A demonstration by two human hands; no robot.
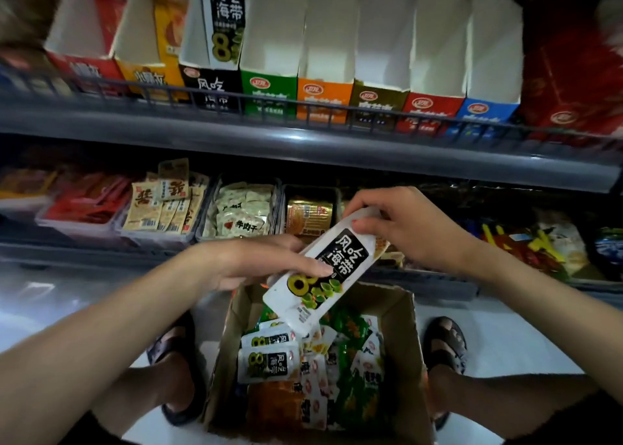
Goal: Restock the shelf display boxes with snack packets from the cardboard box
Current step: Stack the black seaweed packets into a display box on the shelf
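Observation:
A white snack packet (328, 267) with a black label hangs tilted above the open cardboard box (409, 336). My right hand (404, 228) pinches its top end, and my left hand (266, 262) holds its left side with the thumb on the front. The cardboard box on the floor holds several white, green and orange packets (269, 360). On the upper shelf, a black display box (212, 87) holds one matching white packet (226, 19). To its right stand green (269, 95), orange (323, 100), olive, red and blue display boxes that look empty.
A wire rail (236, 102) runs along the upper shelf's front. The lower shelf carries trays of assorted packets (242, 212). My sandalled feet (445, 343) stand on either side of the cardboard box. A large red carton (569, 73) sits at the upper right.

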